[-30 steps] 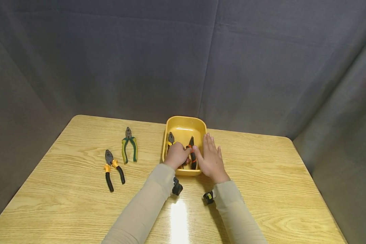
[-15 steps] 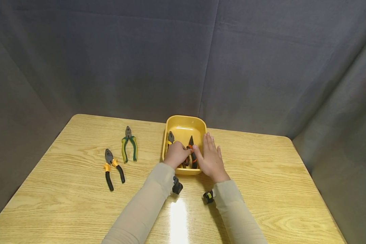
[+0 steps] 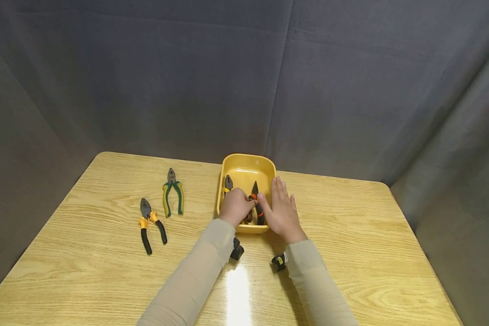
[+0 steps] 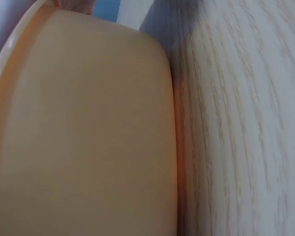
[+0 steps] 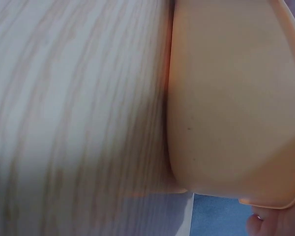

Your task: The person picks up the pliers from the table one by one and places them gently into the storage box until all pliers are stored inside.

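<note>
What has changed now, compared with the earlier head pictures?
In the tray, the near end of the black-and-orange pliers has swung slightly right, beside the left hand. No new grip or release is visible. The right hand stays against the tray's right side; the green-handled pliers and yellow-and-black pliers still lie on the table.

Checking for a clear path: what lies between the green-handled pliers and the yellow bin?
Just bare table between the green-handled pliers and the yellow bin, as the head view shows.
</note>
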{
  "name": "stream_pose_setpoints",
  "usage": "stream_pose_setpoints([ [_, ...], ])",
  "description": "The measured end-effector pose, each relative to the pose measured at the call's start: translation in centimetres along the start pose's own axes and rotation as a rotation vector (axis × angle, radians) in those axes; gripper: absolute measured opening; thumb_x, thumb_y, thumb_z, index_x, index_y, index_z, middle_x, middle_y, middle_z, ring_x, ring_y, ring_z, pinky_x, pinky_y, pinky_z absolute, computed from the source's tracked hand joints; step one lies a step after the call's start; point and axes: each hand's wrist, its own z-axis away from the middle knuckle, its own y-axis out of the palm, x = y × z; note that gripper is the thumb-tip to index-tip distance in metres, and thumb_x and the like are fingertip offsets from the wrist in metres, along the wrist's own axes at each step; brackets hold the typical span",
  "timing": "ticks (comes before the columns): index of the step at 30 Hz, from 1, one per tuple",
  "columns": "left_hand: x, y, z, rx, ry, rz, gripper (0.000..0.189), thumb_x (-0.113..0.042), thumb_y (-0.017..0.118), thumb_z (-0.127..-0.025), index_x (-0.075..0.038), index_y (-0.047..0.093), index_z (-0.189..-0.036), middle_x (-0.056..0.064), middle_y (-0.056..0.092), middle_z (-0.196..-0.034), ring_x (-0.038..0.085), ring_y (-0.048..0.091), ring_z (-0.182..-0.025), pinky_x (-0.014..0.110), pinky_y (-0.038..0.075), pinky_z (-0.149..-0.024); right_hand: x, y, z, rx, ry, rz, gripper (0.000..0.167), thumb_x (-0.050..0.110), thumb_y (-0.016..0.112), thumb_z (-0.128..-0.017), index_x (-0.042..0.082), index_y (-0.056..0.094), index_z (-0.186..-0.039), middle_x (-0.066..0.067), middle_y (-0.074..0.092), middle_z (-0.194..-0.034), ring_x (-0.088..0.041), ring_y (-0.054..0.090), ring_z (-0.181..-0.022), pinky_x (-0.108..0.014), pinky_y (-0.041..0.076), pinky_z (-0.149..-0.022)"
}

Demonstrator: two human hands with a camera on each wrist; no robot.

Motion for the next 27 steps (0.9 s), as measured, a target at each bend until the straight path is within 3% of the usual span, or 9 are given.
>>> stream_pose_setpoints([
  [4, -0.08, 0.08, 0.18, -0.031, 0.027, -0.061, 0.056, -0.022, 0.077, -0.092, -0.015, 0.046, -0.046, -0.005, 0.04, -0.039, 0.009, 0.039, -0.035, 0.023, 0.03, -0.039, -0.09, 0.13, -0.01, -0.003, -0.002, -0.008, 0.084, 0.064, 0.021, -0.105, 0.004, 0.008, -0.162, -0.01, 0.004, -0.17, -0.028, 0.003, -0.156, -0.059, 0.006, -0.122],
  [13, -0.39, 0.46, 0.16, -0.065, 0.045, -0.17, 0.056, -0.023, 0.082, -0.089, -0.016, 0.045, -0.047, -0.007, 0.037, -0.039, 0.008, 0.037, -0.035, 0.022, 0.031, -0.039, -0.2, 0.16, -0.02, -0.009, -0.002, -0.007, 0.084, 0.063, 0.022, -0.106, 0.003, 0.008, -0.162, -0.011, 0.005, -0.17, -0.029, 0.003, -0.156, -0.061, 0.007, -0.122],
  [21, -0.54, 0.53, 0.19, -0.07, 0.036, -0.21, 0.052, -0.021, 0.083, -0.088, -0.014, 0.047, -0.051, -0.006, 0.035, -0.043, 0.009, 0.037, -0.038, 0.024, 0.031, -0.041, -0.07, 0.19, -0.01, -0.019, 0.0, -0.031, 0.078, 0.055, 0.031, -0.108, 0.003, 0.01, -0.162, -0.012, 0.007, -0.169, -0.03, 0.005, -0.156, -0.061, 0.007, -0.122],
  [27, -0.52, 0.53, 0.23, -0.066, 0.051, -0.207, 0.043, -0.02, 0.083, -0.087, -0.012, 0.054, -0.056, -0.005, 0.041, -0.045, 0.01, 0.041, -0.04, 0.024, 0.034, -0.042, -0.14, 0.24, -0.08, -0.027, -0.007, -0.029, 0.078, 0.055, 0.031, -0.108, 0.002, 0.01, -0.162, -0.013, 0.007, -0.169, -0.032, 0.006, -0.156, -0.061, 0.008, -0.121],
])
